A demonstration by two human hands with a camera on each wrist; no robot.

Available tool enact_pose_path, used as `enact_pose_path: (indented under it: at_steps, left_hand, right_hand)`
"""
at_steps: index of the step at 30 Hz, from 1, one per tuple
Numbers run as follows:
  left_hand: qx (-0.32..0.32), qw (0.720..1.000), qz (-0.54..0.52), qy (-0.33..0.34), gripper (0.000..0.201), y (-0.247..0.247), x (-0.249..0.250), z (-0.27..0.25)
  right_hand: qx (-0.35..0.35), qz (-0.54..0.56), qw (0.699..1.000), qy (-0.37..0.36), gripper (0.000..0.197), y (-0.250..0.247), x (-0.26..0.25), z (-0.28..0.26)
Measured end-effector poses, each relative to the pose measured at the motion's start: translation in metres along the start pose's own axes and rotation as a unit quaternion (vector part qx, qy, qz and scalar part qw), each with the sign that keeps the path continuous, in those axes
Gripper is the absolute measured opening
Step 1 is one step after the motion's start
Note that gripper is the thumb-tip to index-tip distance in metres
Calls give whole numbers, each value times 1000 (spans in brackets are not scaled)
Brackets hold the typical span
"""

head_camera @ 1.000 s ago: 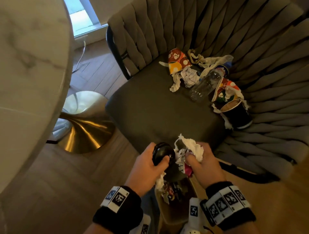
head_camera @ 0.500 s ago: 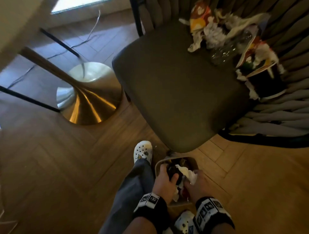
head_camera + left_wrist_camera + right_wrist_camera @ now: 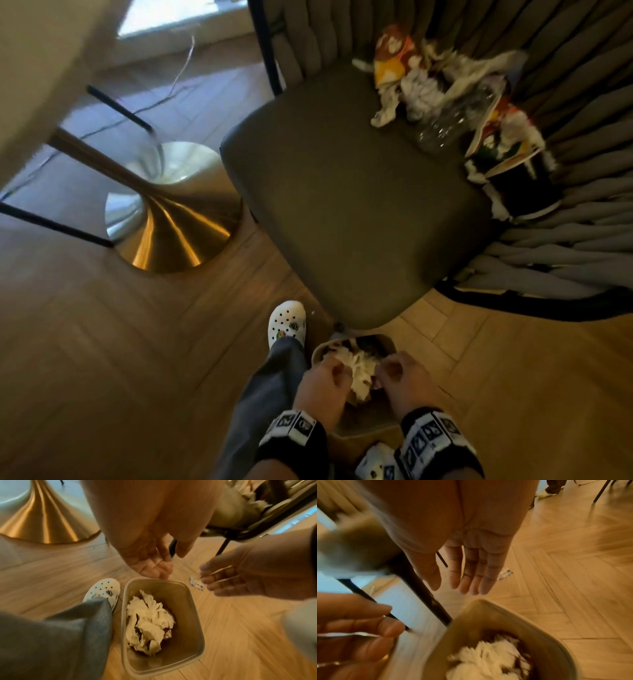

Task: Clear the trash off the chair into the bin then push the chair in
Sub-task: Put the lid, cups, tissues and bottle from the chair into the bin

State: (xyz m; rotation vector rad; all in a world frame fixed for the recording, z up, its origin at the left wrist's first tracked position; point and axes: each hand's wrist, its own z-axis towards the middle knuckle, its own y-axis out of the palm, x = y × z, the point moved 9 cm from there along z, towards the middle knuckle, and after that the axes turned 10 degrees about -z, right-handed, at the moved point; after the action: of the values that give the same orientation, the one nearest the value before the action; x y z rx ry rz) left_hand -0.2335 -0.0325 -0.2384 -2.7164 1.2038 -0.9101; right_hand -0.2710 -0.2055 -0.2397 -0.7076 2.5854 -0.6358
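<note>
My head view is smeared, so the trash pile (image 3: 455, 102) on the chair (image 3: 342, 192) is mostly mush; I can't read the cups. The bin (image 3: 388, 344) is half covered by my hands. The right wrist view blurs the tissue (image 3: 488, 660) and crops the bin's lower rim.

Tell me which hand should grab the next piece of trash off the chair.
Right, probably. Both hands hang empty over the bin; the right hand is on the side where the dark cup and plastic bottle lie.
</note>
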Motion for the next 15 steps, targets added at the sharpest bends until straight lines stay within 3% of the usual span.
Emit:
enact_pose_path:
  at_steps: [5, 8, 10, 13, 15]
  left_hand:
    - [-13, 992, 8, 121, 16, -45, 101, -40]
    - [-1, 987, -17, 159, 19, -84, 167, -41]
    - [8, 982, -31, 184, 16, -110, 210, -33]
    - [7, 974, -17, 224, 10, -144, 271, -7]
    - [8, 970, -2, 245, 10, -161, 309, 17]
  right_hand:
    - [76, 74, 994, -40, 19, -115, -76, -53]
    - [192, 110, 972, -79, 17, -199, -122, -56]
    - [290, 88, 951, -68, 18, -253, -140, -38]
    - [401, 30, 916, -12, 51, -324, -154, -9]
    - [414, 11, 909, 34, 77, -352, -150, 12]
